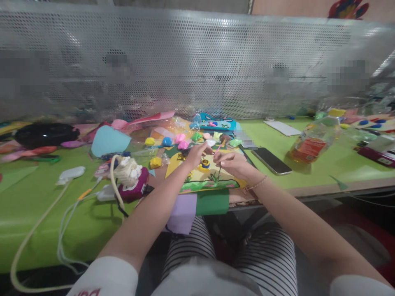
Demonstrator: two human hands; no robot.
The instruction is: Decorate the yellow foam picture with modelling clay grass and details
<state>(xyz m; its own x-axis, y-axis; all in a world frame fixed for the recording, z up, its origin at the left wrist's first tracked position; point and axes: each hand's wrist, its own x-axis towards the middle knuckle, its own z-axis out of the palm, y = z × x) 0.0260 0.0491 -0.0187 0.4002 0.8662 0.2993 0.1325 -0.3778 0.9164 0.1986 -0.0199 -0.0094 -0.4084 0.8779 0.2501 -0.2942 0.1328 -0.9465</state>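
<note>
Left hand (197, 156) hides part of yellow picture (175, 174); bottle label (309, 147) blurred (unreadable); sleeves (108, 276) cut off at bottom.

Soft, hazy light, slightly dim below
Pale glints dot the metal screen (185, 61) and clear bottle (311, 139); sheen washes the near left of the green table (40, 213). Shade fills the space under it. Fine detail around the hands is soft, edges stretch, and blocky patches cover parts of the screen.

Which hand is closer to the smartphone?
Right. Your right hand is a little left of the smartphone; your left hand is farther left, beyond the right one.
</note>
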